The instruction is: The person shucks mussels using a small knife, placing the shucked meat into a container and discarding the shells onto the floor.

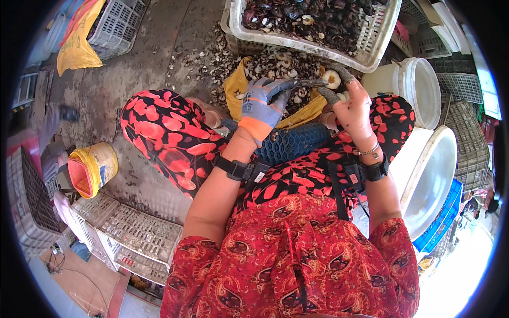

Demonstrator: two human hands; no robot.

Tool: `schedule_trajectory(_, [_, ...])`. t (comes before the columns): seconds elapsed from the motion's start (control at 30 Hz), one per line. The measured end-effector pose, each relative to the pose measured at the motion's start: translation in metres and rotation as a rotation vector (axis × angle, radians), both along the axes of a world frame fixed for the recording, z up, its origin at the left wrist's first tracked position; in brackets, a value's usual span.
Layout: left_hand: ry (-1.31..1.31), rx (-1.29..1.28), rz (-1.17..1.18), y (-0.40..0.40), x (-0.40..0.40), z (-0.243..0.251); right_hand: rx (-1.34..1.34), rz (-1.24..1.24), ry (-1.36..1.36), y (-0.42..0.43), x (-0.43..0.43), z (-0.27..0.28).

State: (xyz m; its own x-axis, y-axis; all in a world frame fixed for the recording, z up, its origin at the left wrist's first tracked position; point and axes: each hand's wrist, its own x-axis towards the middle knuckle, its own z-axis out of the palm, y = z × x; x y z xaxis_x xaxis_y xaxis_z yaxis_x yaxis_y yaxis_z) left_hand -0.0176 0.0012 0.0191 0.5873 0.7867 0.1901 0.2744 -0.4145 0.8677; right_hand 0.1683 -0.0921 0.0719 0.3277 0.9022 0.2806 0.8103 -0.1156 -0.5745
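My left hand (265, 101), in a grey work glove with an orange cuff, grips a slender dark hand tool (310, 83). The tool's tip meets a round whitish piece (331, 79) with a brown centre; its exact kind is unclear. Dark grey finger sleeves cover some fingers of my right hand (352, 105), which holds this piece between fingertips. More pale material shows by its palm. Below both hands lies a yellow woven sack (235, 85) with dark and whitish scraps (296, 95) on it. A blue textured object (294, 141) lies between my legs.
Beyond the hands stands a white plastic crate (302, 43) heaped with dark pieces. White buckets (427, 93) and a large white tub (447, 167) are at my right. On the left are a yellow bucket (109, 159) with a pink basket (79, 177), plastic crates (139, 228) and another person's leg (47, 123).
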Motion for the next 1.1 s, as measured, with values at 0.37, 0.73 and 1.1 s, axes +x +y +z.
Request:
schedule_trajectory(0.37, [0.191, 0.055, -0.045, -0.005, -0.005, 0.0, -0.219, 0.043, -0.222, -0.013, -0.013, -0.002])
schedule_trajectory(0.73, [-0.193, -1.028, 0.001, -0.009, 0.003, -0.035, -0.248, -0.025, -0.017, -0.011, -0.015, -0.011])
schedule_trajectory(1.1, [0.201, 0.19, -0.03, -0.003, -0.001, -0.004, -0.024, -0.028, 0.193, -0.013, -0.003, -0.026])
